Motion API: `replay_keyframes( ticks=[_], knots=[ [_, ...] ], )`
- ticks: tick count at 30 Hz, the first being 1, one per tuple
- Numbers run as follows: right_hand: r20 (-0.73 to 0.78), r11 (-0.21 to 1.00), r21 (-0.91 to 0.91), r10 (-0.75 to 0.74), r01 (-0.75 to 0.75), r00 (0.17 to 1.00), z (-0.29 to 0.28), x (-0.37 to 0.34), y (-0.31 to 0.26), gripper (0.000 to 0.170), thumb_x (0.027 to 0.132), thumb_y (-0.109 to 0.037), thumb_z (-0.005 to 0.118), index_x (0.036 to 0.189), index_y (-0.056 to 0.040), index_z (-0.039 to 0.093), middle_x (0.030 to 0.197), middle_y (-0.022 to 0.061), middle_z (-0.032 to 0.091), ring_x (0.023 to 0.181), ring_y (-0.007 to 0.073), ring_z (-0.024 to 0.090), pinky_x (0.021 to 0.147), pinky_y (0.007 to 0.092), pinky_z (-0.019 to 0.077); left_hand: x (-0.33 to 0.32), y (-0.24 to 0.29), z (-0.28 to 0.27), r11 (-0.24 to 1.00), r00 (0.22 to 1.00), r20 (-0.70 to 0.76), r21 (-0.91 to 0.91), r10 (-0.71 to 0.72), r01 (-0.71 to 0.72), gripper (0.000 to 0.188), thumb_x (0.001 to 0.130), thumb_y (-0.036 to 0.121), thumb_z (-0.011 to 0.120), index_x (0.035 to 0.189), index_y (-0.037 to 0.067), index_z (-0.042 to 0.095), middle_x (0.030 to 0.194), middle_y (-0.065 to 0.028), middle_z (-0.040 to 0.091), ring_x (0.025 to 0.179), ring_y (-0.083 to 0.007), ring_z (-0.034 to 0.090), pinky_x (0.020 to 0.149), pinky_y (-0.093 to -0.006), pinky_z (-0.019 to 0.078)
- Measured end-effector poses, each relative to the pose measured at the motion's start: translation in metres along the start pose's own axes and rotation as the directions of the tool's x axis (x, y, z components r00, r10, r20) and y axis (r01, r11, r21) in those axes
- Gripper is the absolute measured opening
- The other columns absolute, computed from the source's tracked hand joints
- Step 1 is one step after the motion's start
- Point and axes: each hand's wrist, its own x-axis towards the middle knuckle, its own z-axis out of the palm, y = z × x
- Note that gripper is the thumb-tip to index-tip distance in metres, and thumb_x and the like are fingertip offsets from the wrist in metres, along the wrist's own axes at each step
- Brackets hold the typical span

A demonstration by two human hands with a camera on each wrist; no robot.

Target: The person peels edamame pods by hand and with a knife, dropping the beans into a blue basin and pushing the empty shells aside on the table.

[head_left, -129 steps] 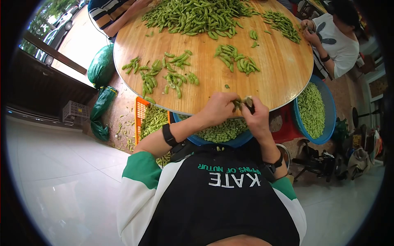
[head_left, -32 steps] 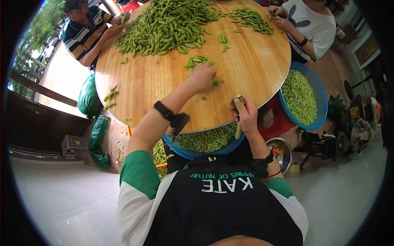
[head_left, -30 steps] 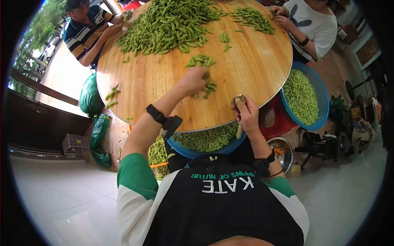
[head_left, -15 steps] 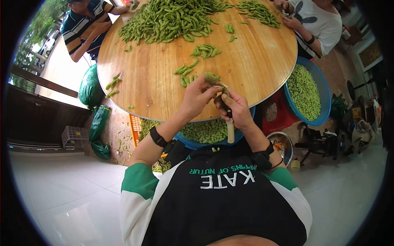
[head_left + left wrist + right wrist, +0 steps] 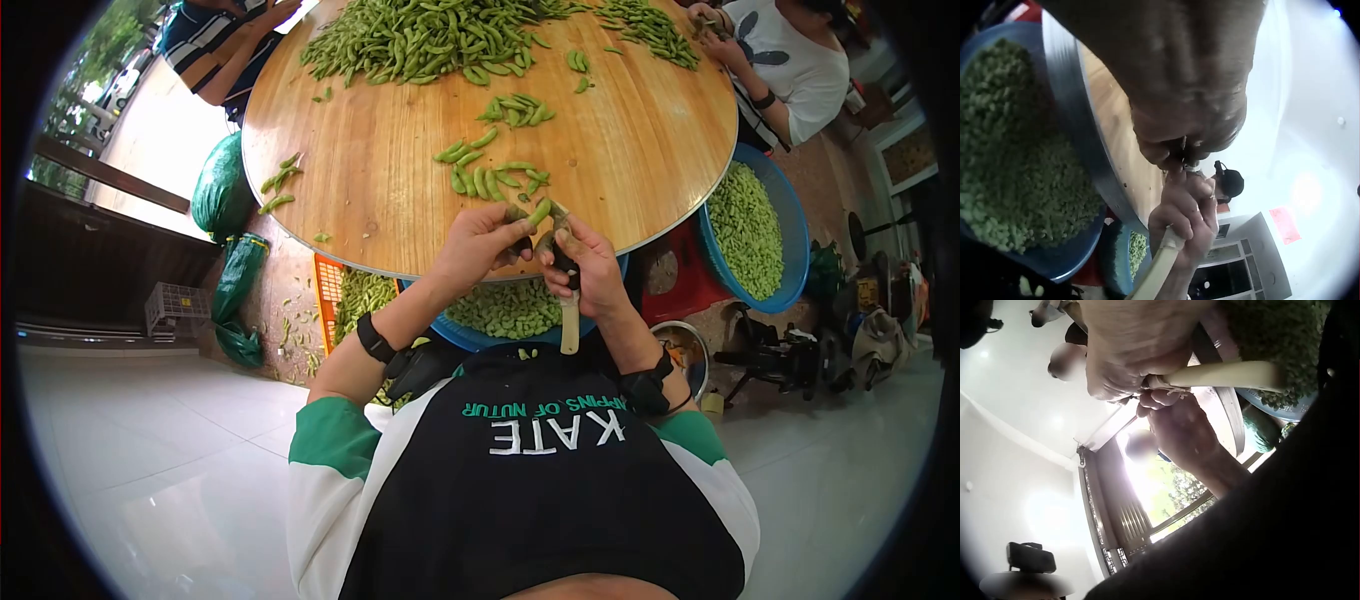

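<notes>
In the head view, my left hand (image 5: 478,242) pinches a green pod (image 5: 540,211) between thumb and fingers at the table's near edge. Beside it, my right hand (image 5: 590,272) grips a tool whose pale handle (image 5: 570,325) sticks out below the fist; its working end is hard to make out among the fingers. The fingertips of both hands nearly meet around the pod. Loose pods (image 5: 483,182) lie on the wooden table just beyond. The right wrist view shows the pale handle (image 5: 1229,374) under my right hand (image 5: 1141,347), close against my left hand (image 5: 1185,432).
A large pod heap (image 5: 425,40) covers the table's far side. Below the near edge stands a blue basin of shelled beans (image 5: 505,310), with another basin (image 5: 745,230) at the right. An orange crate (image 5: 330,295) is at the left. Two people sit across the table.
My left hand went from the pods on the table back to my right hand, and a pod now shows between its fingers. Some pods lie nearer the table's edge than before.
</notes>
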Motion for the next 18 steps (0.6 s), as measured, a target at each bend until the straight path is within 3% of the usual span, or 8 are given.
replay_keyframes(
  ticks=[2, 5, 7, 17, 18],
  knots=[
    [0.007, 0.999, -0.044, 0.007, -0.007, 1.0, 0.003, -0.005, 0.001, 0.04, 0.1, -0.018, 0.045, 0.138, -0.0072, 0.039, 0.08, 0.0055, 0.055, 0.052, 0.0071, 0.041, 0.043, 0.0191, 0.0366, -0.001, -0.001, 0.0, 0.999, 0.999, -0.004, 0.017, -0.043, 0.043, 0.013, 0.094, 0.013, 0.057, 0.097, 0.001, 0.062, 0.078, -0.0004, 0.062, 0.062, -0.003, 0.053, 0.053, -0.0182, 0.0415],
    [0.014, 0.998, -0.046, 0.038, -0.037, 0.999, 0.004, -0.005, -0.003, 0.035, 0.099, -0.018, 0.045, 0.134, -0.0093, 0.045, 0.079, 0.0049, 0.054, 0.054, 0.0072, 0.042, 0.044, 0.0185, 0.0354, -0.003, -0.002, 0.005, 1.0, 1.0, -0.023, -0.02, -0.015, 0.014, 0.014, 0.094, 0.014, 0.058, 0.094, 0.0, 0.062, 0.078, 0.0004, 0.062, 0.062, -0.0035, 0.054, 0.054, -0.0184, 0.042],
    [0.011, 0.999, -0.025, 0.042, -0.041, 0.999, 0.003, -0.005, -0.003, 0.033, 0.099, -0.018, 0.046, 0.131, -0.0087, 0.046, 0.079, 0.0049, 0.054, 0.053, 0.0073, 0.042, 0.044, 0.0188, 0.0353, -0.002, -0.005, 0.002, 0.993, 0.996, -0.007, 0.083, 0.085, -0.085, 0.014, 0.094, 0.013, 0.058, 0.093, 0.0, 0.062, 0.077, 0.0008, 0.061, 0.063, -0.0039, 0.055, 0.055, -0.0188, 0.0424],
    [0.013, 0.999, 0.004, 0.041, -0.041, 0.999, 0.006, -0.004, 0.003, 0.024, 0.097, -0.017, 0.05, 0.118, -0.0065, 0.053, 0.077, 0.0051, 0.055, 0.051, 0.0075, 0.042, 0.041, 0.0194, 0.0355, -0.001, -0.014, 0.001, 0.988, 0.988, -0.009, 0.028, 0.154, -0.154, 0.014, 0.093, 0.011, 0.058, 0.097, -0.002, 0.062, 0.077, 0.001, 0.06, 0.065, -0.0045, 0.054, 0.056, -0.0199, 0.0426],
    [0.011, 0.999, 0.005, 0.04, -0.04, 0.999, 0.009, -0.004, 0.005, 0.024, 0.097, -0.017, 0.05, 0.118, -0.0065, 0.053, 0.077, 0.0051, 0.055, 0.051, 0.0075, 0.042, 0.041, 0.0194, 0.0355, -0.001, -0.018, 0.001, 0.964, 0.973, -0.028, 0.14, 0.23, -0.224, 0.014, 0.093, 0.011, 0.057, 0.098, -0.002, 0.062, 0.078, 0.0007, 0.06, 0.065, -0.0046, 0.054, 0.056, -0.0201, 0.0426]
  ],
)
